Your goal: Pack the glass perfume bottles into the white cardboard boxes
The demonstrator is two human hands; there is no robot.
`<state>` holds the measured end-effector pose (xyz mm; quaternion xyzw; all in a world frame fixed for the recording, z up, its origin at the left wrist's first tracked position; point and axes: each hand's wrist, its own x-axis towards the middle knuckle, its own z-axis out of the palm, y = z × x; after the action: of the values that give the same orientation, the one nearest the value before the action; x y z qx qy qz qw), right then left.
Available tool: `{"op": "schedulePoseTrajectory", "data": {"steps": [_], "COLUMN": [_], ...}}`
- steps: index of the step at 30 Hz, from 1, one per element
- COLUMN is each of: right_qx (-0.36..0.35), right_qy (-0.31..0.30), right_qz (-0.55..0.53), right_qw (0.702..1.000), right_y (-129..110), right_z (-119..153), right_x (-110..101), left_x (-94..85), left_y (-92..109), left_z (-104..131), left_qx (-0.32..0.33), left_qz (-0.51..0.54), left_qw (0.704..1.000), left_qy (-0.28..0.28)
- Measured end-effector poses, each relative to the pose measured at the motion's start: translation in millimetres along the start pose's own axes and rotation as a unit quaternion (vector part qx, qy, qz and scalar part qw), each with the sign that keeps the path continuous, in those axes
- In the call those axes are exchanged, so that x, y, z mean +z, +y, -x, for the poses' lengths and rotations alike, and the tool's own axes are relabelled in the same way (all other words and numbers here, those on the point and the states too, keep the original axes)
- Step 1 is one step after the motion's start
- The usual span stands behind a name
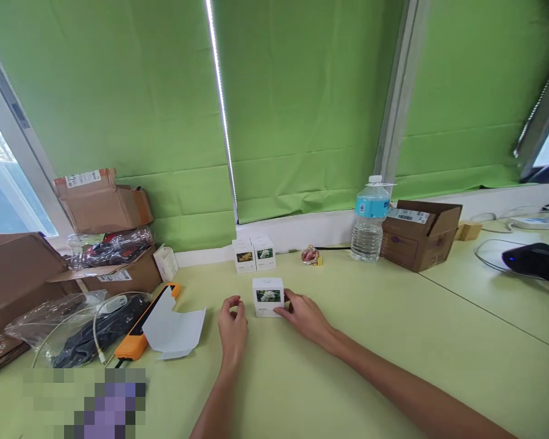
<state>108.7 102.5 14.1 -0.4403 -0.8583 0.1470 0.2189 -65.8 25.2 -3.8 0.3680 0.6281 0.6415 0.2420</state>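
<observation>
**Small box steadied on the desk**

The right hand (304, 317) touched the small white flower-print box (268, 297) at its 3 o'clock side, steadying it upright on the desk (393, 341). The left hand (232, 326), loosely curled and empty, waited at its 8 o'clock. Two similar boxes (254, 253) stood at 12 o'clock.

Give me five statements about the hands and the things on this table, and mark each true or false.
1. The right hand touches the white box. True.
2. The left hand grips the water bottle. False: it is beside the white box, far from the bottle.
3. Two small boxes stand behind the white box. True.
4. The water bottle lies on its side. False: it stands upright.
5. The orange tool is left of the hands. True.
</observation>
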Motion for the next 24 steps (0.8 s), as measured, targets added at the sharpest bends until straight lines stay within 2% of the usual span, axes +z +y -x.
{"op": "schedulePoseTrajectory", "data": {"steps": [4, 8, 13, 19, 24], "right_qx": [0.016, 0.041, 0.06, 0.074, 0.067], "right_qy": [-0.003, 0.003, 0.001, 0.011, 0.009], "right_qz": [0.042, 0.067, 0.093, 0.135, 0.171], "right_qw": [0.999, 0.997, 0.994, 0.988, 0.983], "right_y": [-12, -23, -33, -41, -45], "right_z": [-34, -67, -99, -123, -124], "right_x": [12, 23, 26, 30, 41], "left_x": [0.8, 5.4, 8.7, 12.1, 14.8], "left_y": [-3, -3, -5, -6, -6], "left_z": [-5, -6, -6, -8, -9], "left_qx": [0.018, 0.037, 0.04, 0.032, 0.019], "left_qz": [-0.016, -0.04, -0.072, -0.103, -0.111], "left_qw": [1.0, 0.998, 0.996, 0.994, 0.993], "left_qy": [0.017, -0.016, -0.036, -0.034, -0.028]}}
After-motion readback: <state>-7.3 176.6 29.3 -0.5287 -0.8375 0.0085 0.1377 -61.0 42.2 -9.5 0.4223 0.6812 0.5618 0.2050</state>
